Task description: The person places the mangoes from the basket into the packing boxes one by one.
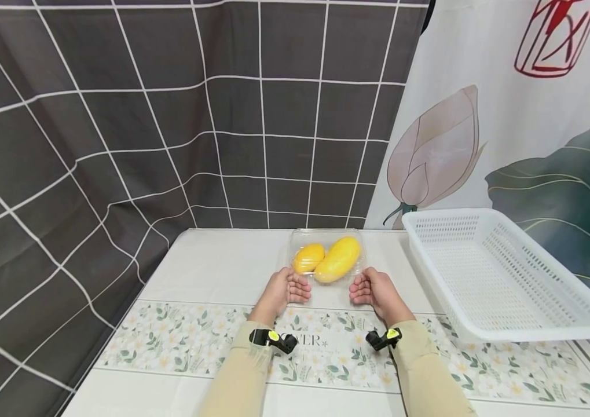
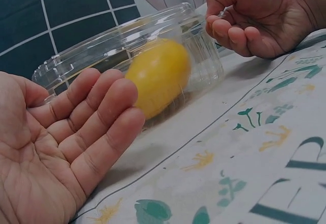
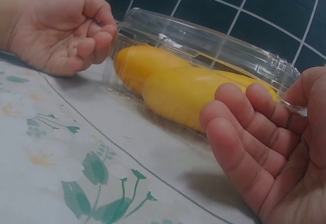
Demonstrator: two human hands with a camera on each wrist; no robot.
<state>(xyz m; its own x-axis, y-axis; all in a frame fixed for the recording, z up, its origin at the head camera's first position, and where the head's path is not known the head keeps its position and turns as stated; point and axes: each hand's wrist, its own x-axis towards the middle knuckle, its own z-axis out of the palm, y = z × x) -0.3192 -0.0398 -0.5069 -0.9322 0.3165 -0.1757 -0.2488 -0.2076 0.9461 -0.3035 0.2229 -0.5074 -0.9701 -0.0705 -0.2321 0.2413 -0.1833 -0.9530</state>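
Two yellow mangoes lie inside a clear plastic clamshell container (image 1: 326, 234), a smaller mango (image 1: 308, 258) on the left and a larger mango (image 1: 339, 259) on the right. At the container's near left corner, my left hand (image 1: 285, 291) pinches the rim between thumb and index finger. My right hand (image 1: 376, 292) does the same at the near right corner, where the right wrist view shows the thin plastic edge between thumb and forefinger. The other fingers of both hands are loosely bent, palms facing inward. Over the fruit, the transparent lid (image 3: 168, 34) shows in the right wrist view.
A white perforated plastic basket (image 1: 482, 333) stands on the right of the table. The white tablecloth (image 1: 222, 260) has a floral printed band across it. A dark gridded curtain (image 1: 289, 110) hangs behind and to the left, with a white flower-printed curtain (image 1: 508, 104) at right.
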